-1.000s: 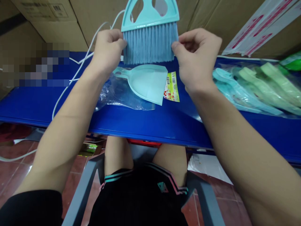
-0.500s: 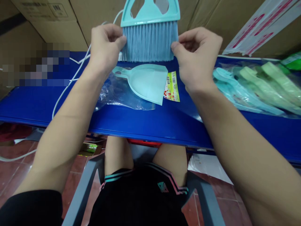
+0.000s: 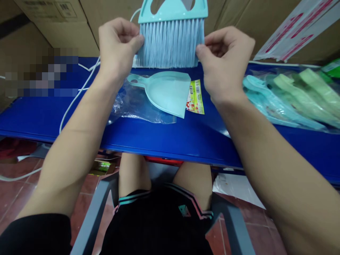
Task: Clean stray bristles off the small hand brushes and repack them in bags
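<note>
A light turquoise hand brush [image 3: 171, 42] is held up at the top of the view, its blue-grey bristles pointing down and its upper part cut off by the frame. My left hand [image 3: 117, 46] pinches the left edge of the bristles between thumb and fingers. On the other side, my right hand [image 3: 225, 60] pinches the right edge in the same way. Below the brush lies a matching dustpan [image 3: 167, 92], partly on a clear plastic bag [image 3: 148, 115]. A yellow printed label card [image 3: 196, 97] sits against the dustpan's right edge.
Several bagged brush sets, blue [image 3: 276, 102] and green [image 3: 305, 95], lie at the right of the blue table [image 3: 164, 141]. A white cable [image 3: 75, 99] runs down the left side. Cardboard boxes [image 3: 106, 14] stand behind the table. Grey chair arms [image 3: 92, 212] flank my legs.
The brush has shifted slightly up and right, its head tilted a little differently, with both hands still gripping the bristle edges. The dustpan, bag and label card lie as before.
</note>
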A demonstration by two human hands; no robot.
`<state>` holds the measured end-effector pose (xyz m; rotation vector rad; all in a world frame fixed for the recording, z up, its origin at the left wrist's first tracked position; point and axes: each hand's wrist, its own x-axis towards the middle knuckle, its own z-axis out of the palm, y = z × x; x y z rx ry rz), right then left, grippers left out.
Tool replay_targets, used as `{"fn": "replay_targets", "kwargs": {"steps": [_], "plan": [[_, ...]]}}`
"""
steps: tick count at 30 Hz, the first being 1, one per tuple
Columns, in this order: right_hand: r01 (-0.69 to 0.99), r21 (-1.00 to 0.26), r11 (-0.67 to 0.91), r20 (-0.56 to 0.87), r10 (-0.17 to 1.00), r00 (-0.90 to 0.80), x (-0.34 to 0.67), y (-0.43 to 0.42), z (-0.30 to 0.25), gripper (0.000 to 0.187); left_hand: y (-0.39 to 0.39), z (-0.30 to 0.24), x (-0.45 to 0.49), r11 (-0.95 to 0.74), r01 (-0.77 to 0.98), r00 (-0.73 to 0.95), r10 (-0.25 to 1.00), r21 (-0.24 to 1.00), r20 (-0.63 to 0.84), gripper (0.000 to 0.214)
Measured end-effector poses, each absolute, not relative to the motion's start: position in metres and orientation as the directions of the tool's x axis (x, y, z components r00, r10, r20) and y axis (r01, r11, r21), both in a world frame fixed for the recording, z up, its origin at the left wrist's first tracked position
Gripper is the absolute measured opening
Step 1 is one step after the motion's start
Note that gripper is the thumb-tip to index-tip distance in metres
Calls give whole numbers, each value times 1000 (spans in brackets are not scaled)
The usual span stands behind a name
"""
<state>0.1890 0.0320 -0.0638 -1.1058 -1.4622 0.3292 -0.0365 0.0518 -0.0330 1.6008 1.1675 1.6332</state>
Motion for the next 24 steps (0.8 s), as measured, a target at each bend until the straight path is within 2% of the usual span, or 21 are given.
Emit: {"fn": "replay_targets", "kwargs": {"steps": [8,16,20,24], "plan": [[444,-699,560,691,690,217,187,29,-64,24,51,-33,-35,-453,149,-154,867,879,474,36],[432,-706,562,688,689,229,190,30,-60,24,45,-32,-33,-439,122,-159,877,890,454,35],[364,-769,525,629,724,285,185,29,-61,25,45,-32,-31,-393,70,-157,903,917,399,35],[264,-848,459,528,775,349,177,26,-60,26,48,-33,-32,-336,-13,-81,939,942,334,33]]}}
